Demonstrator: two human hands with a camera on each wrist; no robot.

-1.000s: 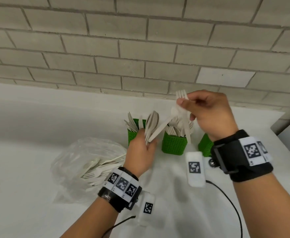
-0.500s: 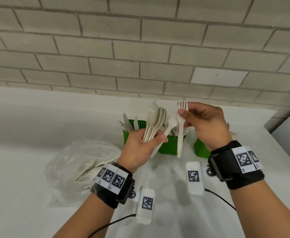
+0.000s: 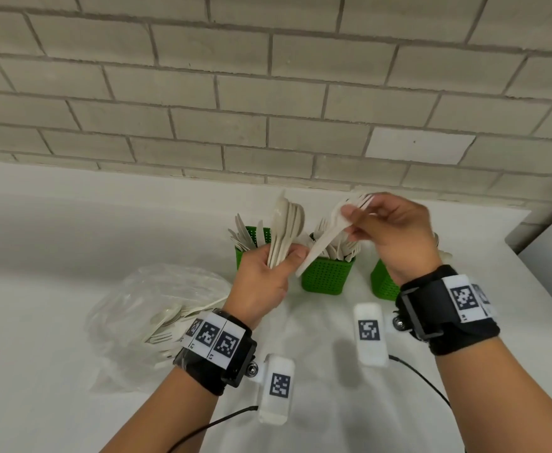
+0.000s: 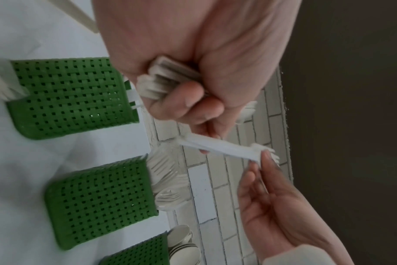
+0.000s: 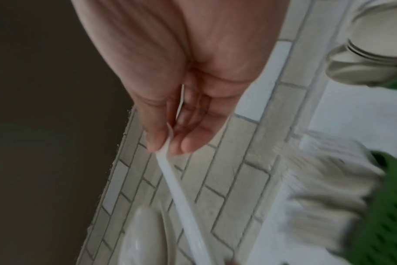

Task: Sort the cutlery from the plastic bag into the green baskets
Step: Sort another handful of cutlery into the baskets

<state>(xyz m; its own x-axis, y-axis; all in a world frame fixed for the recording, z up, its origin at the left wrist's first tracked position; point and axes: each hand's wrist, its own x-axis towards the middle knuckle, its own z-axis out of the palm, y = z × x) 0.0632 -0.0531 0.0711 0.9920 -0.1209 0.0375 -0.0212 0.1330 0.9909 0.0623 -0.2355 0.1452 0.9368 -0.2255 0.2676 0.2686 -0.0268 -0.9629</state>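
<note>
My left hand (image 3: 281,263) grips the handles of several cream plastic spoons (image 3: 287,223), bowls pointing up, in front of the baskets. My right hand (image 3: 353,217) pinches a white plastic fork (image 3: 323,243) just below its tines. The fork slants down to the left, and its handle end lies against my left fingers (image 4: 206,130). Three green baskets stand behind: the left basket (image 3: 247,256), the middle basket (image 3: 327,276) full of forks, and the right basket (image 3: 384,282) partly behind my right wrist. The clear plastic bag (image 3: 144,305) with more cutlery lies to the left.
A grey brick wall (image 3: 268,109) runs along the back of the white table (image 3: 56,240). The table's right edge (image 3: 526,256) is close to the right basket. Camera cables trail over the table under my wrists.
The fork stood upright in my right hand half a second ago; now it is tilted, tines up and to the right. My left hand still holds the spoon bundle, a little lower.
</note>
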